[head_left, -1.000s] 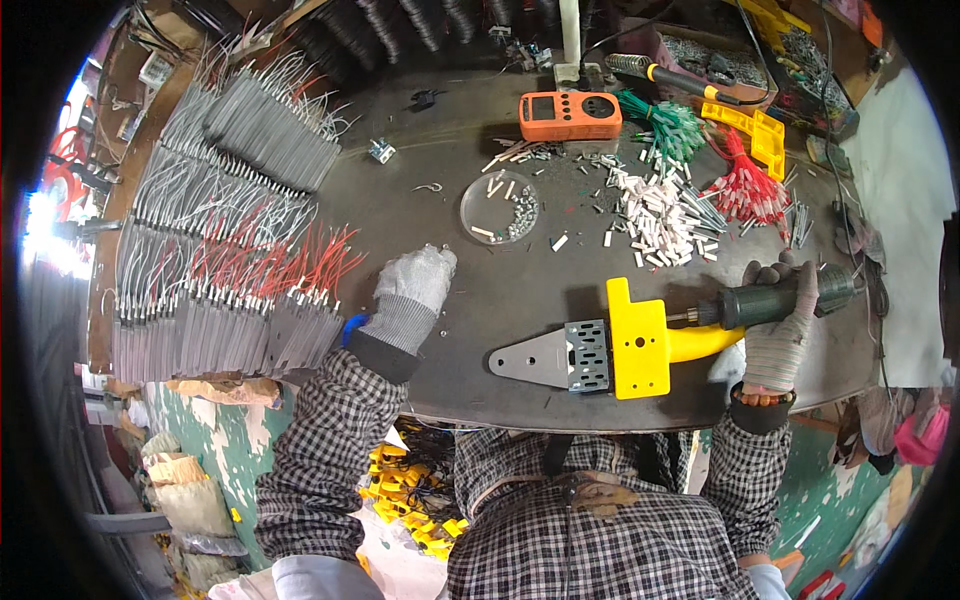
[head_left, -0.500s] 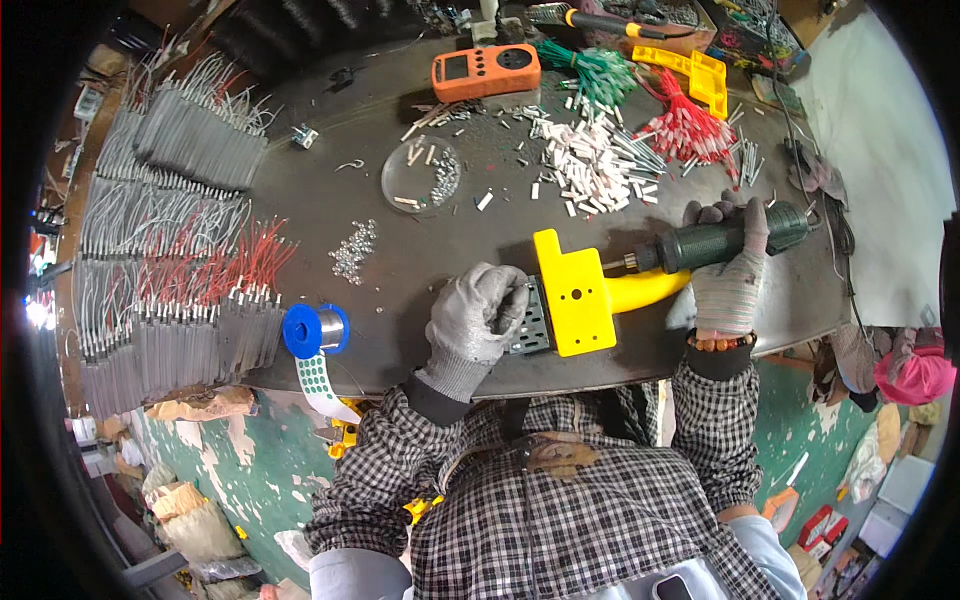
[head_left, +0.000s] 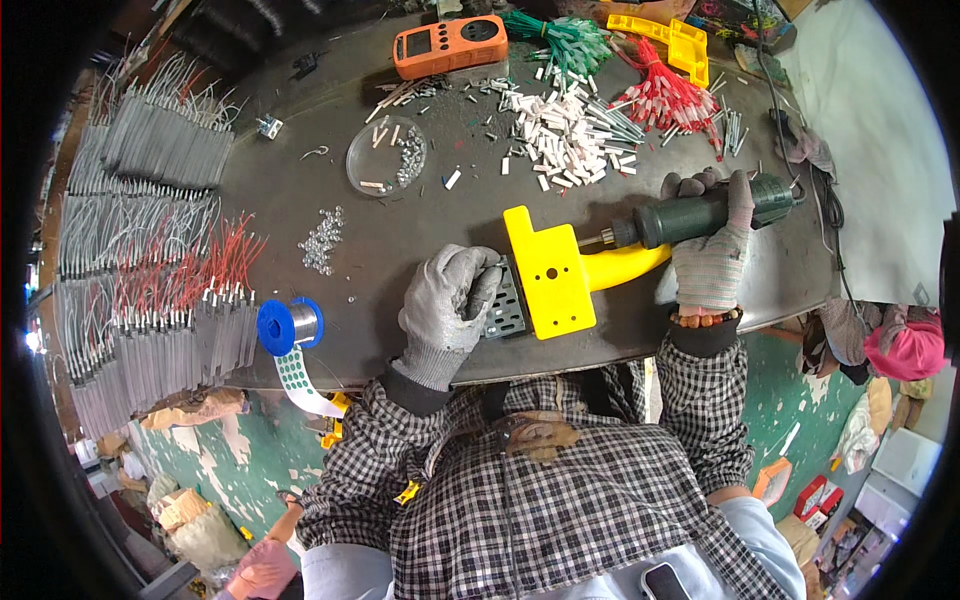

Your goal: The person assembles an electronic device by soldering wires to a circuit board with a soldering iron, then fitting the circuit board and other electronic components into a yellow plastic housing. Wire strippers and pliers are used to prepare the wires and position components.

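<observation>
A dark green electric screwdriver (head_left: 668, 222) lies in the grip of my gloved right hand (head_left: 712, 265), its bit pointing left and reaching the right edge of a yellow plastic piece (head_left: 552, 285) with a curved handle. Against that piece's left side sits a perforated metal plate (head_left: 507, 312), partly covered by my left hand. My gloved left hand (head_left: 448, 305) is closed at the plate, fingers curled and fingertips pressed together; what they pinch, if anything, is hidden.
Small metal nuts (head_left: 322, 240) lie loose, with a round dish (head_left: 386, 155) beyond. White sleeves (head_left: 570, 140), red wires (head_left: 672, 95) and an orange meter (head_left: 450, 47) sit farther back. A solder spool (head_left: 290, 325) and wired grey strips (head_left: 160, 145) are at left.
The whole bench scene has shifted slightly left and up in view. Both hands keep nearly the same places on the work. Part of another person, in pink, now shows at lower left.
</observation>
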Demonstrator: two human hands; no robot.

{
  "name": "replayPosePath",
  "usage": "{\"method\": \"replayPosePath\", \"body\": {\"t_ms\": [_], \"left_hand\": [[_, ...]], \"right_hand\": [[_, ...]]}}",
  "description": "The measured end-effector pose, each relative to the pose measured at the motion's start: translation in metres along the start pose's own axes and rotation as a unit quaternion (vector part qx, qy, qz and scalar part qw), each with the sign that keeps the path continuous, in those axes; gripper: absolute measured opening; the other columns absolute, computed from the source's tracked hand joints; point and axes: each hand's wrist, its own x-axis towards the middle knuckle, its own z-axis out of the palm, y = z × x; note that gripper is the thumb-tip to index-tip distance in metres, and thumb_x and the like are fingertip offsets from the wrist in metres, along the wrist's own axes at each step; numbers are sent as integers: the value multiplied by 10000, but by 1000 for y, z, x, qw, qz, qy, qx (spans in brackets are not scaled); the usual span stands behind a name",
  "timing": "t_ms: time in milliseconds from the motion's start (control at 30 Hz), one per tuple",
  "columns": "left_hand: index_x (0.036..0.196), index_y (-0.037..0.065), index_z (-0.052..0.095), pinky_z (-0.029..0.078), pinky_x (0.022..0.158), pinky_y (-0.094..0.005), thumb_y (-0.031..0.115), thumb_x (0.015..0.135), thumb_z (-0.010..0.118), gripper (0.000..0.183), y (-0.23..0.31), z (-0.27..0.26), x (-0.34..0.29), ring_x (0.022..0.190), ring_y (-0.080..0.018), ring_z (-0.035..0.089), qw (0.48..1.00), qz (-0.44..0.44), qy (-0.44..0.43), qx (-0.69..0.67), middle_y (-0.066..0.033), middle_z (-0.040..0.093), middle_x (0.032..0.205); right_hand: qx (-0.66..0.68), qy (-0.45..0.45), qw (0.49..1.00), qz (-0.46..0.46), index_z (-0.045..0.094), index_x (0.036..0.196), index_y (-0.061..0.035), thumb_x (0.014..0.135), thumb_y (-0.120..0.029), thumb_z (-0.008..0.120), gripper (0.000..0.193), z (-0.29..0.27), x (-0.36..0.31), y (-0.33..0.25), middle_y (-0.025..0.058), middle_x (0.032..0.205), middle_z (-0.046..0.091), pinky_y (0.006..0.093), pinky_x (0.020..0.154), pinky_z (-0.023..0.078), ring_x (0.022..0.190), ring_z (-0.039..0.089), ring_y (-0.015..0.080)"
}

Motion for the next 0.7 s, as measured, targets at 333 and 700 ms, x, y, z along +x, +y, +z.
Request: {"method": "replayPosePath", "body": {"t_ms": [333,700], "left_hand": [[944,40,641,498,704,-334,-5,823,655,130,2,3,1,762,-259,621,1000,14,26,0,-94,606,824],[1243,29,463,442,895,-457,561,588,857,932,7,7,-19,1030,-313,528,990,66,-9,124,-140,508,1112]], "right_hand": [[7,-7,1000,-9,545,960,-29,901,-243,691,265,8,-5,-2,44,842,560,455,962,490,763,567,190],[7,-3,1000,0,574,951,-19,908,-253,688,265,9,-4,-4,50,834,581,474,963,492,752,578,192]]}}
